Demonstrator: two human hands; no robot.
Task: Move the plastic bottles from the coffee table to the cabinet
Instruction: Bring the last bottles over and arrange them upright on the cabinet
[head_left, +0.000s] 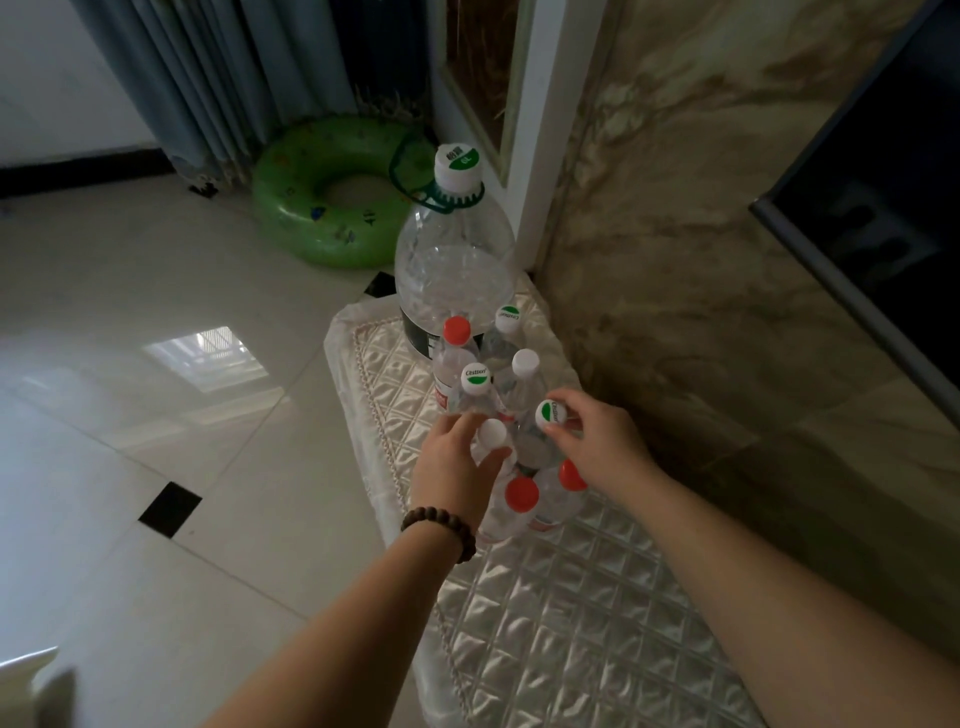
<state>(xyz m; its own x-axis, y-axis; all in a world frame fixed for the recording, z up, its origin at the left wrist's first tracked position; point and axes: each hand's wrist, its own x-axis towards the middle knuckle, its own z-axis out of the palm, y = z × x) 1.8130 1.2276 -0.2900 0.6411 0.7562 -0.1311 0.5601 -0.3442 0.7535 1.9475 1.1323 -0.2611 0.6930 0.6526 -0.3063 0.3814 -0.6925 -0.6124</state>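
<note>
Dim room – window glare on the floor tiles (208, 358), edges bowed.

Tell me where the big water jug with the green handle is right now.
In the head view, the big jug stands upright at the far end of the quilted cloth, behind the small bottles, by the marbled wall.

Sm. bottles (511, 410) before jug (453, 265)

The left hand (457, 470) gripped a white-capped bottle (492, 434) while the right hand (597, 447) pinched a green-and-white-capped bottle (550, 414), both among small bottles clustered before a large jug (454, 260) on the quilted cabinet top (571, 597).
</note>
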